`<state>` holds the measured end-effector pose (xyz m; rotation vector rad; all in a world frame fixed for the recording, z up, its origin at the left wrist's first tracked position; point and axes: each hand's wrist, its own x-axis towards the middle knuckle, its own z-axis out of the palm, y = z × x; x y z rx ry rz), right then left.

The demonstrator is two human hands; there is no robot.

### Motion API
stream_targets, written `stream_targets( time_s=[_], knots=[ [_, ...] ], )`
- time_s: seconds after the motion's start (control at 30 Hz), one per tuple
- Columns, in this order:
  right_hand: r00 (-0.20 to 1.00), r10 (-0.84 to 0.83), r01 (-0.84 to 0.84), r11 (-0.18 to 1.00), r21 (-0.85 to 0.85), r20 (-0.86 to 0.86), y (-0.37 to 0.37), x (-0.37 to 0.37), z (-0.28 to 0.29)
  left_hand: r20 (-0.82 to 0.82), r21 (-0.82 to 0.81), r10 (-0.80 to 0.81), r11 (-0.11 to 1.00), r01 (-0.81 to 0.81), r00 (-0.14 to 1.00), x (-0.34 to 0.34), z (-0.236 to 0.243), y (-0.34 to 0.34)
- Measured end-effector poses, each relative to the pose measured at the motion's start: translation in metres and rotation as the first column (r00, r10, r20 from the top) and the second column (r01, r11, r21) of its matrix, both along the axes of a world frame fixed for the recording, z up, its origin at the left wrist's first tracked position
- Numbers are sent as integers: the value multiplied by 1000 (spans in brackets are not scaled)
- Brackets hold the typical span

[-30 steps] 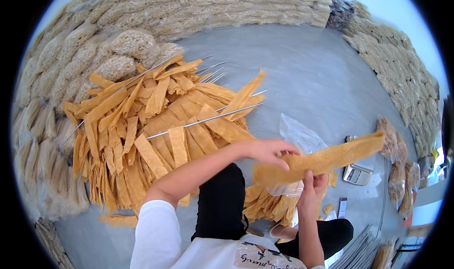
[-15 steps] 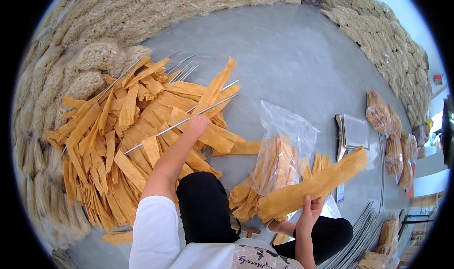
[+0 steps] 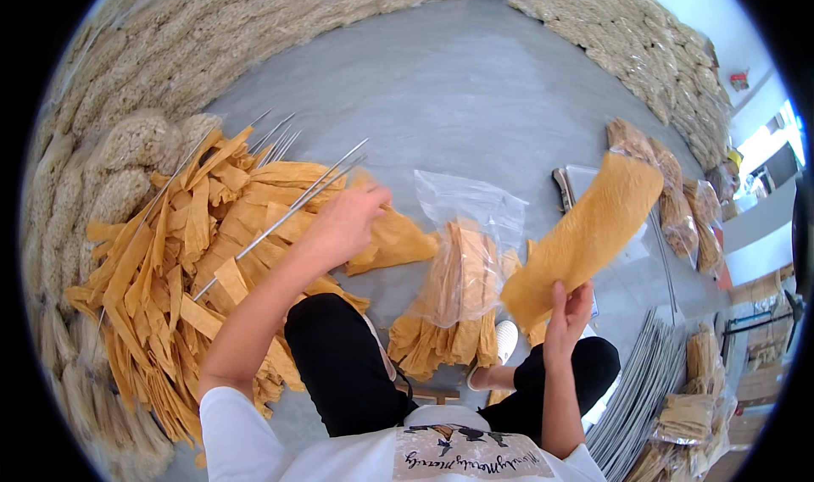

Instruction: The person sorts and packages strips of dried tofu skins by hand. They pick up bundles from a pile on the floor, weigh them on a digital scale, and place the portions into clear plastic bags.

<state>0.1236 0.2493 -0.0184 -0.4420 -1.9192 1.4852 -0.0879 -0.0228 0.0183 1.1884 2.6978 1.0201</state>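
My left hand [image 3: 349,223], slightly blurred, is closed on a tan tofu-skin strip [image 3: 394,243] beside a thin metal rod [image 3: 284,217]. The rod slants across a large heap of tofu-skin strips [image 3: 199,253] on the left. With thumb and fingers, my right hand [image 3: 566,321] grips the lower edge of a broad, wrinkled tofu-skin sheet [image 3: 589,236], which tilts up to the right. Between my hands, a clear plastic bag [image 3: 475,198] covers the upper part of a bundle of tofu-skin strips [image 3: 454,342] near my feet.
Bagged pale goods [image 3: 246,24] are stacked along the far and left sides. A flat scale [image 3: 563,185] is partly hidden behind the sheet. Filled bags [image 3: 670,194] lie at right. Many metal rods [image 3: 640,397] lie beside my right knee, near packed bundles [image 3: 687,418].
My left hand has moved slightly right and up, off the rod, with a strip. My right hand has raised the sheet and tilted it more steeply. The view has shifted rightward.
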Motion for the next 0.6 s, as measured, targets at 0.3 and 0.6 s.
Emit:
stream_targets(
  time_s=[0.3,0.6],
  knots=[
    [971,120,-172,952,253,208,41,-23,13,250,367,-440,867,336,862,42,98,27],
    [761,648,-258,323,-910,14,-25,24,-30,337,336,-400,897,288,853,30,51,86]
  ],
)
